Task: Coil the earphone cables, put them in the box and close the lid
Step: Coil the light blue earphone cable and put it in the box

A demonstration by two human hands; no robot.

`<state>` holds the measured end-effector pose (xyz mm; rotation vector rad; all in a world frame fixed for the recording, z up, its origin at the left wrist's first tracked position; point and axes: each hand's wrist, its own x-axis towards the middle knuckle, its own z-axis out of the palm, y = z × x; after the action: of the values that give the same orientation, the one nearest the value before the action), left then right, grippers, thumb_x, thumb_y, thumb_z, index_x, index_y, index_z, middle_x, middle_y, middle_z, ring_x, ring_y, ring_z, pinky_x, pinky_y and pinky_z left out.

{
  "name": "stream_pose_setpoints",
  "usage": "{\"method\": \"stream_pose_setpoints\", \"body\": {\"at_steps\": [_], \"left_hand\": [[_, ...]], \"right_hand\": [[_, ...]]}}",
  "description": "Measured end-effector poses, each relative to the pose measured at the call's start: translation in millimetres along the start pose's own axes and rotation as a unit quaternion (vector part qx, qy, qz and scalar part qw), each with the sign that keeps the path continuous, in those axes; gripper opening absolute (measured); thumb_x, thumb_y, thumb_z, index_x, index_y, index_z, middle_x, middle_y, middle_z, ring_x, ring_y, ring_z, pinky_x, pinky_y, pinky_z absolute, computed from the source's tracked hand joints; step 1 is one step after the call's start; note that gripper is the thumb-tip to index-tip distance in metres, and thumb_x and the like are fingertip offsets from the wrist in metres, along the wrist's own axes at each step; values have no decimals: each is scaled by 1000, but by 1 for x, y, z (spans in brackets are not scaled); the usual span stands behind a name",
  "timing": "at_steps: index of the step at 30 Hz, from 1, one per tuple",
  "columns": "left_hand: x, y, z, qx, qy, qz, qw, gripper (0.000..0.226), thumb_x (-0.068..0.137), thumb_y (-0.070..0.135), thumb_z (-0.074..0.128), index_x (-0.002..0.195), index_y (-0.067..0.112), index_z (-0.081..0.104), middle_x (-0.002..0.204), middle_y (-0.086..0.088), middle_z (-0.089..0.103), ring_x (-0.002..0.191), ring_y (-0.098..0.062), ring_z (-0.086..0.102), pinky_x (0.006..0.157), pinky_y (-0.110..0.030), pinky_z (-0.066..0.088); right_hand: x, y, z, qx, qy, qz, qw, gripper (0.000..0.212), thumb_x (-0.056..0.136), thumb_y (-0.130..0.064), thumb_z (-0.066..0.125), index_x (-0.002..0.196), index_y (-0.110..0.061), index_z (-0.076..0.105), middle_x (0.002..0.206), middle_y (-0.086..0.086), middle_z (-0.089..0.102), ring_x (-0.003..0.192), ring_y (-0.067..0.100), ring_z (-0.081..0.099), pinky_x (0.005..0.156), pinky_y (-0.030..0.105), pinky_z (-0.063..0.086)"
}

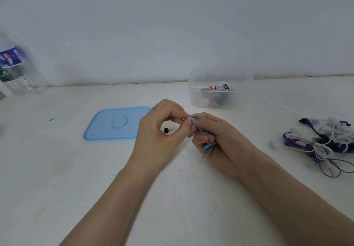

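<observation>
Fingers [184,120] of both hands pinching blue earphone cable [207,146], open box [218,100] (coiled earphones inside), lid [107,125] aside

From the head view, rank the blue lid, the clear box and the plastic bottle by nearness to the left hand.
1. Blue lid: flat on the table, touching the left hand's far-left side.
2. Clear box: open, behind and to the right, by the wall.
3. Plastic bottle: far left edge, by the wall.

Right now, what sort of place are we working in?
Probably a plain home or workshop table against a bare white wall: a scuffed white tabletop, an empty plastic bottle, and a clear storage box with its blue lid off.
</observation>
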<state>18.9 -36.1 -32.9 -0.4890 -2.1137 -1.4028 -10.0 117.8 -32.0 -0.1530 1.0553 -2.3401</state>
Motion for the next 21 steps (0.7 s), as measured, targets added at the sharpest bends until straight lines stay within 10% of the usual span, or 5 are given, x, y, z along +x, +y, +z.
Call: {"method": "stream_pose_setpoints", "body": {"at_steps": [8, 21], "left_hand": [[4, 5, 2, -220, -10, -196, 955, 26, 75, 0, 67, 72, 1, 41, 75, -4, 55, 67, -24, 61, 71, -26, 47], [2, 13, 10, -125, 19, -174, 977, 24, 96, 4, 64, 77, -2, 52, 64, 3, 66, 62, -7, 61, 60, -12, 44]], "right_hand": [[-3, 0, 1, -37, -2, -20, 999, 14, 79, -10, 65, 83, 3, 62, 73, 17, 57, 45, 8, 34, 46, 16, 41], [2, -1, -1, 24, -20, 48, 998, 21, 92, -8, 58, 74, -3, 69, 72, 5, 54, 45, 5, 31, 43, 14, 38]]}}
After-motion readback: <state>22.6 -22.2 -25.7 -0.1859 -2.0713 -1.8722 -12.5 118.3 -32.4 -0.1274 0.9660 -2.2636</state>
